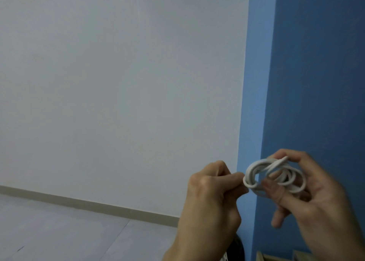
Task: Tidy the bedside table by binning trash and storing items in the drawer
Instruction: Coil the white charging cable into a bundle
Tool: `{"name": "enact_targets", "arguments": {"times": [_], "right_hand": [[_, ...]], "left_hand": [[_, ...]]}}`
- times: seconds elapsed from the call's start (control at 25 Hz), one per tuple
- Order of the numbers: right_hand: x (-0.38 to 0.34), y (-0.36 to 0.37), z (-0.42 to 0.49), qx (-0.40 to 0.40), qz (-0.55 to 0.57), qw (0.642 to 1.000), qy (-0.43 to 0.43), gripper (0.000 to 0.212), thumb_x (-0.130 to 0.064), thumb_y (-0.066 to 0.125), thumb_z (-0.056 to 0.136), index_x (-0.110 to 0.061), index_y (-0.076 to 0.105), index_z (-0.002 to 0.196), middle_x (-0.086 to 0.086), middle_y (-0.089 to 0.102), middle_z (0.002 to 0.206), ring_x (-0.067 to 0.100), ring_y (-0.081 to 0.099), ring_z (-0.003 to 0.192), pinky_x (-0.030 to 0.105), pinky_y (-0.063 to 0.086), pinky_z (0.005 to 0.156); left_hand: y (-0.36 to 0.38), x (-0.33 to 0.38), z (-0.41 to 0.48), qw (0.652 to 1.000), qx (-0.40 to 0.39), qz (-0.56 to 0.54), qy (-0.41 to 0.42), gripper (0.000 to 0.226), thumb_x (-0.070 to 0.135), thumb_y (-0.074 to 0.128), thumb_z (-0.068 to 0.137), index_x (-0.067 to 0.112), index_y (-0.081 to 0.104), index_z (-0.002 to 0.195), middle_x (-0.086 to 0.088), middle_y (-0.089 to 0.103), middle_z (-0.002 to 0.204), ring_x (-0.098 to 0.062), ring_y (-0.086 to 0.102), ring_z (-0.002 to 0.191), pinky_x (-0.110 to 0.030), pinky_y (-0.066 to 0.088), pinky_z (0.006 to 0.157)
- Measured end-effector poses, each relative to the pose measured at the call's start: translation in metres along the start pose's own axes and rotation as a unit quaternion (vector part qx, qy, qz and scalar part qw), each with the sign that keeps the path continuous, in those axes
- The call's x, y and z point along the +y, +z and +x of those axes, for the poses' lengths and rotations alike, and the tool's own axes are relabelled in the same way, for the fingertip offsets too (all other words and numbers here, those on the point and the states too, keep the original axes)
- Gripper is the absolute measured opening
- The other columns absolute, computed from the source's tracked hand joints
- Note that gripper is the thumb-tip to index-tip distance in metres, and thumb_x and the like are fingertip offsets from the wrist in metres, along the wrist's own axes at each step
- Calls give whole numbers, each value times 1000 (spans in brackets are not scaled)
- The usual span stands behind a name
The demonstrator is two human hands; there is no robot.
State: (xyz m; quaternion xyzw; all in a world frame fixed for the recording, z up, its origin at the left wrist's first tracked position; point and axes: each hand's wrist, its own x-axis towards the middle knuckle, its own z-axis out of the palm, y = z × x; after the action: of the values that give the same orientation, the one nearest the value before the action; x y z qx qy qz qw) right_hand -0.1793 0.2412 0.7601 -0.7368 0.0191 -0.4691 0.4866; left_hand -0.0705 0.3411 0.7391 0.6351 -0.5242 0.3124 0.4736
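While the white cable (256, 165) hangs coiled in mid-air, I see right grip (320, 197) curled round the loops, left grip (211, 191) pinching one strand; bundling nearly done, I judge; drawer stowage pending, drawer unseen.

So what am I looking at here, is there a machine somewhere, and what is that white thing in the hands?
No machine here: a person wears one camera on the head, looking forward at their own bare hands. The right hand holds a coiled white round cable; the left hand pinches a loop at its edge. Behind are a pale grey wall and a blue wall. No table top shows in this view.
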Motion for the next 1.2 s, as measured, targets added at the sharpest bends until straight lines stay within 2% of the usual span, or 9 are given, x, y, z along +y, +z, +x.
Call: {"name": "enact_targets", "arguments": {"times": [0.08,0.16,0.36,0.48,0.56,0.72,0.88,1.0,1.2], "right_hand": [[7,1,1,4,-23,1000,-11,22,-16,71,69,-35,62,74,8,63,63,21,46,23,14,38,30],[10,6,2,-13,-27,999,-12,19,-20,70,68,-35,62,76,12,62,63,19,44,22,14,36,31],[14,14,0,-16,-76,996,-35,27,-40,78,66,-41,58,83,-4,61,56,7,46,27,8,33,33],[10,19,-2,-17,-80,995,-57,34,-59,67,57,-41,57,84,-11,65,61,0,56,39,4,36,36],[8,19,-4,-41,-20,997,-65,28,-49,70,62,-40,60,87,-9,59,54,1,50,37,8,35,37],[4,-2,-3,-124,125,984,-19,58,-71,72,50,-48,62,103,0,60,60,9,45,44,12,35,40],[0,-17,-9,-88,-92,991,-48,54,-84,49,61,-45,59,97,-8,71,66,0,54,44,5,40,41],[3,-16,-19,-41,-272,950,-144,38,-73,33,79,-43,56,83,-23,68,67,-7,60,49,7,46,47],[14,-22,-24,-18,-308,941,-141,10,-52,54,81,-52,61,73,-18,65,58,-3,56,41,10,44,46]], "left_hand": [[-5,-4,-2,999,-13,46,9,11,10,64,76,17,71,71,5,41,59,-3,35,56,-9,23,50],[-12,-6,-5,999,-33,28,-9,19,7,60,76,22,71,80,11,39,62,4,36,59,-5,25,54],[-26,7,-3,955,-191,-203,-103,31,37,52,80,35,54,110,3,62,84,-5,50,70,-14,39,65],[-17,15,8,968,-119,-200,-96,18,38,48,92,32,56,107,8,67,79,4,55,62,-12,44,62],[-8,16,13,976,-50,-191,-90,22,38,44,93,26,61,98,14,65,74,4,58,64,-17,49,63],[-9,10,20,983,24,-174,-56,25,36,46,86,25,68,92,20,66,77,8,57,65,-9,43,62],[-10,2,20,979,57,-180,-79,23,33,50,84,24,71,88,17,70,79,-1,57,61,-10,42,57],[-4,-1,18,977,68,-178,-95,20,33,54,85,23,71,86,13,70,80,-10,57,63,-14,42,56],[-1,6,18,973,66,-204,-88,17,32,53,84,26,69,85,12,70,79,-16,57,64,-17,43,56]]}}
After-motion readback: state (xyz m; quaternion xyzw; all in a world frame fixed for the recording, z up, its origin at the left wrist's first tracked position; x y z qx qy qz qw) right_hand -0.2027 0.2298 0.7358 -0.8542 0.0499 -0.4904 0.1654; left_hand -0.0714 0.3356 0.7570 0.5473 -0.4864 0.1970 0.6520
